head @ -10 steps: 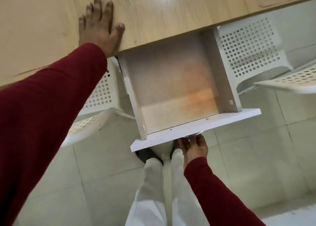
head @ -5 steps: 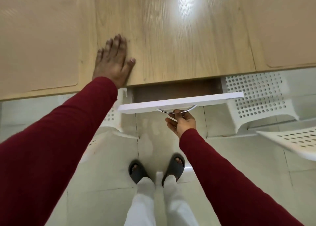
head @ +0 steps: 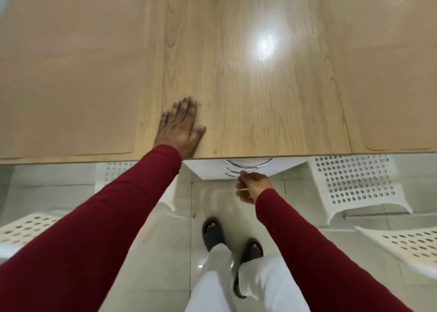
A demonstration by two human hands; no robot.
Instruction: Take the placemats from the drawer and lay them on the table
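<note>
Under the near edge of the light wood-grain table [head: 248, 94], the white drawer unit with curved metal handles [head: 246, 167] is sitting closed.

Two tan rectangular placemats are lying flat on the tabletop, one [head: 68, 75] at ten o'clock and one [head: 392, 75] at two o'clock, well apart with bare wood between them. At the middle, the left hand [head: 181, 129] is pressing flat on the wood, fingers spread, just beside the left mat's edge. At five o'clock from it, the right hand [head: 253, 188] is hovering loosely curled just below the lowest handle, holding nothing; whether a fingertip is touching the handle I cannot tell. White perforated plastic chairs [head: 359, 184] are standing at three and nine o'clock.
</note>
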